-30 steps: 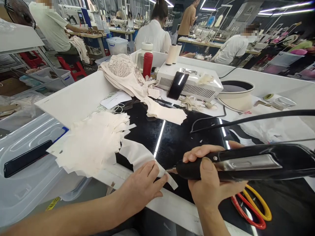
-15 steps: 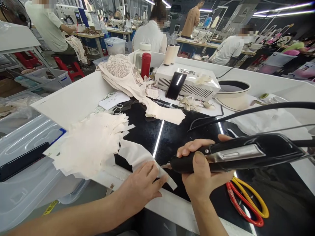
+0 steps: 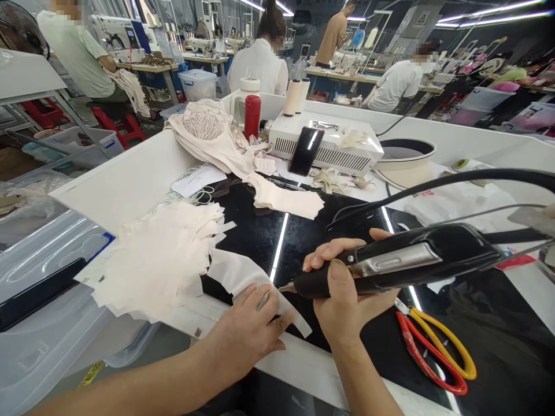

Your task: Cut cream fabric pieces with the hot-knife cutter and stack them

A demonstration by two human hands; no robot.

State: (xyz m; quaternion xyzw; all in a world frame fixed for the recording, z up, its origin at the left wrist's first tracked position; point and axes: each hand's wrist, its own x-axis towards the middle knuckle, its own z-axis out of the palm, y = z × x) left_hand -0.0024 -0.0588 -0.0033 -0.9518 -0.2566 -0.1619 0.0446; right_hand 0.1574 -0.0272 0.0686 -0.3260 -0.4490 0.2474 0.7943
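My left hand (image 3: 255, 323) is closed over a narrow, curved piece of white fabric (image 3: 236, 271), pinning it against the black tabletop near the front edge. My right hand (image 3: 342, 283) wraps around a black handheld tool (image 3: 403, 263) with a silver lever and a cable at its back end. The tool's thin metal tip (image 3: 287, 287) points left, at the fabric's edge beside my left fingers; whether it touches cannot be made out. To the left lies a spread pile of cream fabric pieces (image 3: 151, 260). Scissors with red and yellow handles (image 3: 433, 346) rest right of my right wrist.
Cream lace bras (image 3: 208, 124), a red bottle (image 3: 252, 115), a phone (image 3: 306, 151) and a white vented box (image 3: 329, 138) stand along the back. A cable (image 3: 459, 184) arches over the right side. Clear plastic bins (image 3: 47, 248) sit at left. Several people work at sewing machines beyond.
The tool in my right hand has shifted slightly left and its back end has swung left, uncovering more of the scissors. My left hand stays on the fabric. The view has turned slightly.
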